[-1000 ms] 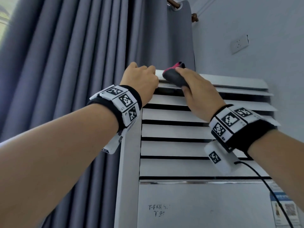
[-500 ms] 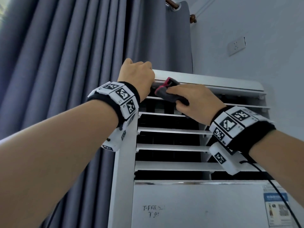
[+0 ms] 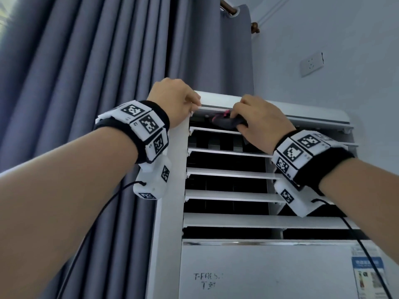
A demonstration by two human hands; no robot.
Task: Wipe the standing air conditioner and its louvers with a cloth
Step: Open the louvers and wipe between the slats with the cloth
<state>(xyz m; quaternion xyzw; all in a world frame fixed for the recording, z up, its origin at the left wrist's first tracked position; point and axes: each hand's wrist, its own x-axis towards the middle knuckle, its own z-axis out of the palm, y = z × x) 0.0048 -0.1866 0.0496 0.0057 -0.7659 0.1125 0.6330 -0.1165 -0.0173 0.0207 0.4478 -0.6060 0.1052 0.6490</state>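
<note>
While the white standing air conditioner (image 3: pixel 226 266) fills the lower middle of the view, both hands work at its top edge, where the louvers (image 3: pixel 228 175) lie level with dark gaps between them. The left hand (image 3: pixel 172 100) sits at the upper left corner of the unit, its fingers curled and its fingertips pinching the left end of the top louver (image 3: pixel 213 108), so its grip is narrow and holds that slat. The right hand (image 3: pixel 259 124) reaches in just below that slat, fingers curled over a dark cloth (image 3: pixel 226 123) with a pink edge; the grip is closed round the cloth, which is pressed into the gap between the top louver and the one beneath it. The two hands are near each other but apart. Each wrist wears a black band with white blocks of square black-and-white markers (image 3: pixel 144 124), and a thin black cable (image 3: pixel 362 244) hangs from the right wrist's unit across the front panel. Handwritten marks (image 3: pixel 207 280) show on the lower panel, and a printed label (image 3: pixel 367 275) sits at its right edge. A grey-blue curtain (image 3: pixel 86 72) hangs to the left on a wooden rod (image 3: pixel 228 7), and a wall socket (image 3: pixel 312 63) is on the pale wall at upper right.
</note>
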